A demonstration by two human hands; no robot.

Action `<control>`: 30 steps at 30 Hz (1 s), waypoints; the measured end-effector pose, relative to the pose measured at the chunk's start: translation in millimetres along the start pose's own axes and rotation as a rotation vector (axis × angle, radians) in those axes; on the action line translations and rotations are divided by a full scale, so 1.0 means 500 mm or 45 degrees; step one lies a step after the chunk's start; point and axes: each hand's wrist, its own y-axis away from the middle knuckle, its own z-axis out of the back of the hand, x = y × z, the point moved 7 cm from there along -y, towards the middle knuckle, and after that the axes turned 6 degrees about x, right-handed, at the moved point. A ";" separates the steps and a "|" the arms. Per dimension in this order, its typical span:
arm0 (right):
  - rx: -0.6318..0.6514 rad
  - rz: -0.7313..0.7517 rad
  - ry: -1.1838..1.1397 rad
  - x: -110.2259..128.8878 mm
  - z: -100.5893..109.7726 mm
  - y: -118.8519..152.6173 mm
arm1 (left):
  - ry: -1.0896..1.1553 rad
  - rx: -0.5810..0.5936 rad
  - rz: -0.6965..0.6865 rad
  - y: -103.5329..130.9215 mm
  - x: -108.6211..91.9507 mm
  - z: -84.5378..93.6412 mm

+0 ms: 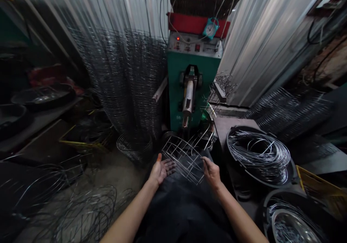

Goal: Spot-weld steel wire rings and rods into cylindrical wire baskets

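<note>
Right grip (211, 171) is pinching wire frame (184, 158) at its right edge, frame center; left grip (161, 170) is lying open, palm up, touching frame's left side, below green machine (193, 87).

A curved grid frame of thin, bright steel wire (184, 156) lies tilted over the person's dark-clad lap, in front of the green machine. Its crossed wires form open rectangular cells, and its near corner dips lowest.
</note>
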 end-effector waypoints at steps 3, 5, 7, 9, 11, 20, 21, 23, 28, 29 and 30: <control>0.023 -0.115 -0.020 -0.014 -0.022 -0.020 | -0.028 -0.228 -0.287 0.052 -0.012 0.017; 0.022 -0.141 -0.021 -0.010 -0.034 -0.032 | -0.140 -0.242 -0.460 0.081 -0.022 -0.004; 0.032 -0.146 -0.030 0.001 -0.047 -0.042 | -0.286 -0.146 -0.584 0.097 -0.032 -0.050; 0.050 -0.153 -0.058 0.014 -0.059 -0.052 | -0.375 -0.044 -0.643 0.097 -0.039 -0.100; 0.058 -0.189 -0.096 0.023 -0.068 -0.060 | -0.388 0.001 -0.669 0.086 -0.046 -0.137; 0.141 -0.066 0.109 0.013 0.013 -0.151 | -0.296 0.043 -0.639 0.014 -0.086 -0.158; 0.085 -0.045 0.164 0.006 0.034 -0.176 | -0.298 0.047 -0.633 0.009 -0.090 -0.155; 0.070 0.029 0.235 -0.005 0.052 -0.228 | -0.302 0.054 -0.621 0.003 -0.099 -0.153; 0.554 0.149 0.177 -0.055 -0.031 -0.318 | -0.274 0.070 -0.651 -0.007 -0.131 -0.157; 0.639 0.124 0.096 -0.067 -0.050 -0.324 | -0.267 0.070 -0.667 -0.008 -0.139 -0.157; 0.689 0.093 0.006 -0.076 -0.063 -0.328 | -0.260 0.068 -0.681 -0.011 -0.146 -0.157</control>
